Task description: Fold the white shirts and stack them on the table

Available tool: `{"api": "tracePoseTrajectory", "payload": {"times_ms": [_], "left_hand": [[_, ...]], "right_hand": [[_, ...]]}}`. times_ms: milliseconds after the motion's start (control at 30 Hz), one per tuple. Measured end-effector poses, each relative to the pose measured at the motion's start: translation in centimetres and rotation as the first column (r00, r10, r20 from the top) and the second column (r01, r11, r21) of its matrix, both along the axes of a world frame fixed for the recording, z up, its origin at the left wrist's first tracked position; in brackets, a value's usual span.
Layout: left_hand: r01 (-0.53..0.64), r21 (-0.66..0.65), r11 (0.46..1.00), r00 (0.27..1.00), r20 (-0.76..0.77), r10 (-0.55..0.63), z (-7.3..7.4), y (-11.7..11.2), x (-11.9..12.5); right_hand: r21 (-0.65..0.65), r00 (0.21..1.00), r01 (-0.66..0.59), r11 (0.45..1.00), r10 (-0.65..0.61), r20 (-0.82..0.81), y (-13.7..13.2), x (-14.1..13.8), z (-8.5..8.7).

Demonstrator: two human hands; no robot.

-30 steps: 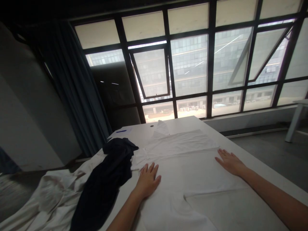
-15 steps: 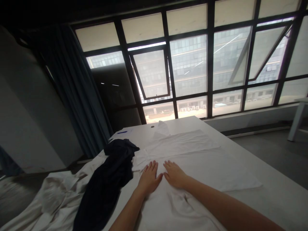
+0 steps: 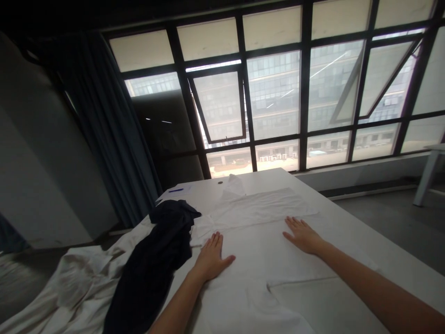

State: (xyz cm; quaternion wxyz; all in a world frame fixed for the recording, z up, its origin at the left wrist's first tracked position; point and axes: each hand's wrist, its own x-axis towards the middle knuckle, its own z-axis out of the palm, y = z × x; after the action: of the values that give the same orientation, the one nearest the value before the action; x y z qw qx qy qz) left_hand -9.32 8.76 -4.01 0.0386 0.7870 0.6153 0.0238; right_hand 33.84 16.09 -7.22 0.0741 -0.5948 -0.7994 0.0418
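A white garment (image 3: pixel 253 253) lies spread over the table in front of me, one sleeve-like part reaching to the right. Flat on its left side rests my left hand (image 3: pixel 211 257), fingers stretched and thumb out. My right hand (image 3: pixel 303 234) lies palm down farther right on the same cloth, its fingers spread. Neither hand grips anything. Beyond the hands, a wrinkled strip of the white cloth (image 3: pixel 264 206) runs across the table. Just left of my left hand is a dark navy garment (image 3: pixel 156 253), bunched up.
The white table (image 3: pixel 269 175) extends toward the windows. Cream fabric (image 3: pixel 74 283) hangs in a heap at the left edge. A blue pen (image 3: pixel 176 190) lies on paper at the far left corner, and a folded white piece (image 3: pixel 233 186) stands near the far end.
My right hand has slid to the right across the white cloth, away from my left hand. My left hand has shifted only slightly. The cloth's right part lies flatter.
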Motion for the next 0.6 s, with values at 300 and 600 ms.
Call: {"api": "tracePoseTrajectory", "payload": {"times_ms": [300, 600], "left_hand": [[0.025, -0.228, 0.973, 0.999, -0.032, -0.033, 2.8, 1.6, 0.4], [0.188, -0.024, 0.982, 0.982, 0.032, -0.187, 0.9, 2.3, 10.5]], "right_hand": [[0.112, 0.919, 0.366, 0.924, -0.378, 0.116, 0.1, 10.2, -0.4], [0.087, 0.971, -0.237, 0.968, 0.238, 0.000, -3.2, -12.2, 1.7]]}}
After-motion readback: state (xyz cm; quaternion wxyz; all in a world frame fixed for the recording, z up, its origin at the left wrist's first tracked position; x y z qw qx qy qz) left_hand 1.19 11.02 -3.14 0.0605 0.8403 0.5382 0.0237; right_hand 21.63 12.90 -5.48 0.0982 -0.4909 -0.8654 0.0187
